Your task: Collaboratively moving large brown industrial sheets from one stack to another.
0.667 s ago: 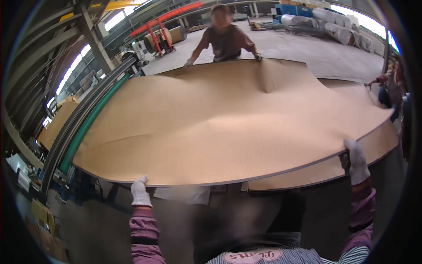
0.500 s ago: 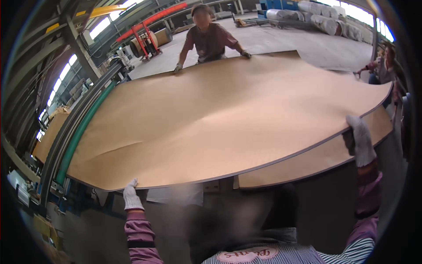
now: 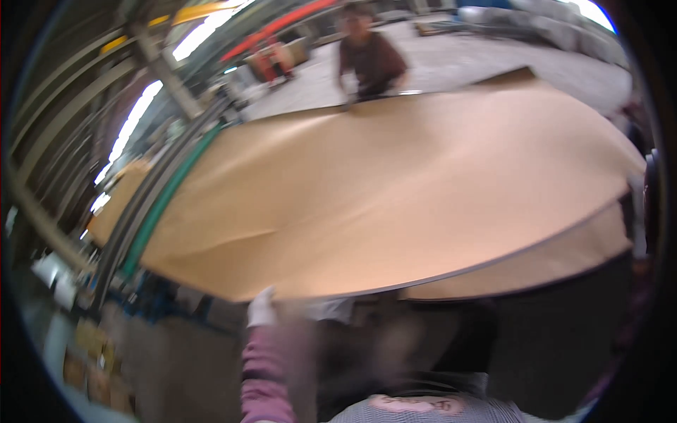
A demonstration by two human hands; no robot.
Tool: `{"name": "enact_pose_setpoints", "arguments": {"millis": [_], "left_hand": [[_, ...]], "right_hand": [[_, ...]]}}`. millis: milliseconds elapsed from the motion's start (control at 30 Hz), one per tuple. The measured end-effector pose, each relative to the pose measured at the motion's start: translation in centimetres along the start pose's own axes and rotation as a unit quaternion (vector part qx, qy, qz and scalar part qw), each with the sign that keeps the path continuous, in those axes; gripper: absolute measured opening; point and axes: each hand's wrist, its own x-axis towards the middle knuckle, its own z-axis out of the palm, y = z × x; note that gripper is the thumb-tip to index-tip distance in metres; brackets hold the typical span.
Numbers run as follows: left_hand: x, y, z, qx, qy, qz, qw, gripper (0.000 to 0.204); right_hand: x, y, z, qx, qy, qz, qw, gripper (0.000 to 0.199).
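A wide brown sheet (image 3: 423,190) with a thin grey edge spreads in front of me, creased at its near left. My left hand (image 3: 262,309), in a pale glove, is closed on its near edge. Far to the right, my gloved right hand (image 3: 639,215) grips the sheet's raised edge; blur and the picture's rim obscure its fingers. Beneath, a second brown sheet (image 3: 536,268) shows at the near right. Across from me, a person (image 3: 371,63) in a dark top stands at the far edge, arms reaching down to it.
A green roller (image 3: 169,201) beside a dark machine rail runs along the sheet's left side. Behind the far person stand a red lifting frame (image 3: 271,63) and wrapped rolls (image 3: 564,32). Cardboard boxes (image 3: 95,366) sit at lower left. Another person (image 3: 633,116) is partly visible at the right rim.
The whole view has swung left, so everything sits farther right and my right hand is at the rim. The far person is more upright, and the sheet's far right corner curls up.
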Motion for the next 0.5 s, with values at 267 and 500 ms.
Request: {"name": "enact_pose_setpoints", "arguments": {"millis": [267, 500], "left_hand": [[-1.7, -0.8, 3.0, -0.101, -0.032, -0.162, 0.981, 0.028], [2.0, -2.7, 1.7, 0.063, -0.010, -0.023, 0.998, 0.033]], "right_hand": [[1.5, -0.9, -1.7, 0.288, -0.053, 0.227, 0.929, 0.027], [2.4, 2.5, -3.2, 0.225, -0.025, 0.204, 0.952, 0.026]]}}
